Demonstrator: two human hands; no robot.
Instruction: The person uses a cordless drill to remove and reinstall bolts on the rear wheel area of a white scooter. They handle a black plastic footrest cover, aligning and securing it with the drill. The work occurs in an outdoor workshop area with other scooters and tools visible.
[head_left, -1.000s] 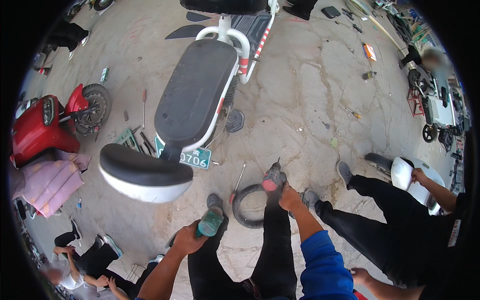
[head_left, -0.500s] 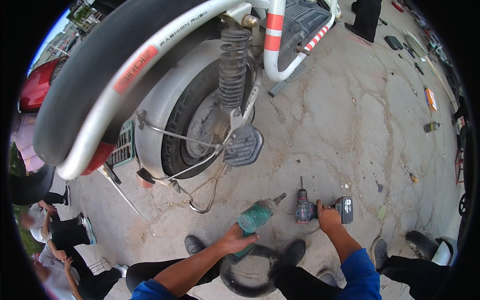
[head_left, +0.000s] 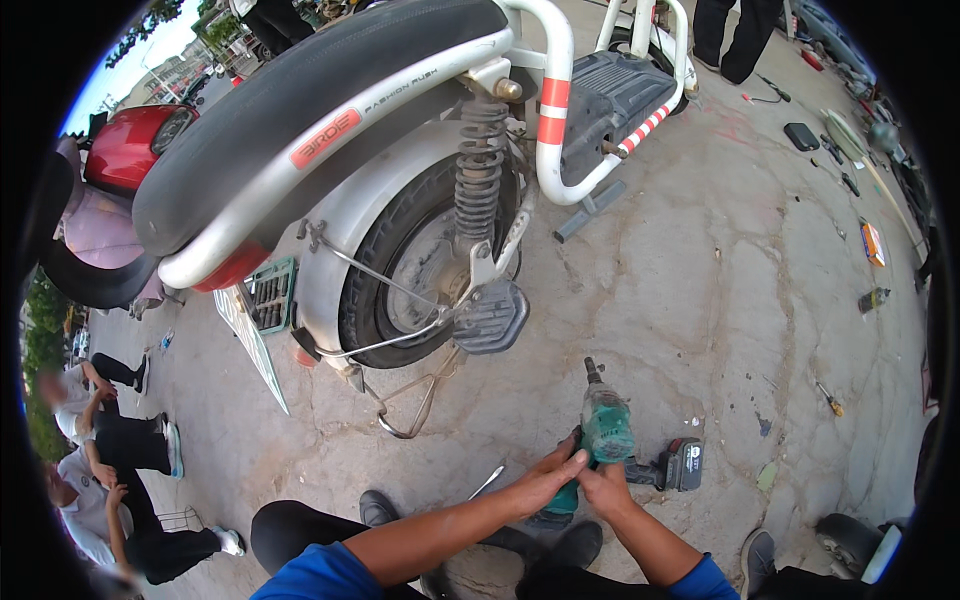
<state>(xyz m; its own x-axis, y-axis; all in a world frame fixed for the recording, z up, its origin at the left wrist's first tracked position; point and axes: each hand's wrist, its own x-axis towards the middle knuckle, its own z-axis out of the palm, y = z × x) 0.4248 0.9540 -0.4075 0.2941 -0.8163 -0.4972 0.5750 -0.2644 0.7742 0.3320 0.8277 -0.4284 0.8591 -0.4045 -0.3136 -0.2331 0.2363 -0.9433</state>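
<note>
A green cordless impact wrench stands out in front of me, its dark tip pointing away toward the ground ahead. My left hand is closed around its handle from the left. Pressed against the handle from the other side is my right hand, its fingers curled and partly hidden. Just right of the wrench, a second power tool, a dark cordless drill with a black battery, lies on the ground; its front end is mostly covered by the green tool and my right hand.
A white-framed electric scooter rises ahead, with its rear wheel, coil spring and kickstand nearest. Behind the wheel sits a green socket case. A screwdriver lies right; a slim metal tool lies near my left forearm. Seated people are at left.
The green impact wrench has swung right and more upright. My right hand has let go of the dark drill, leaving it on the ground, and joined my left on the wrench.
</note>
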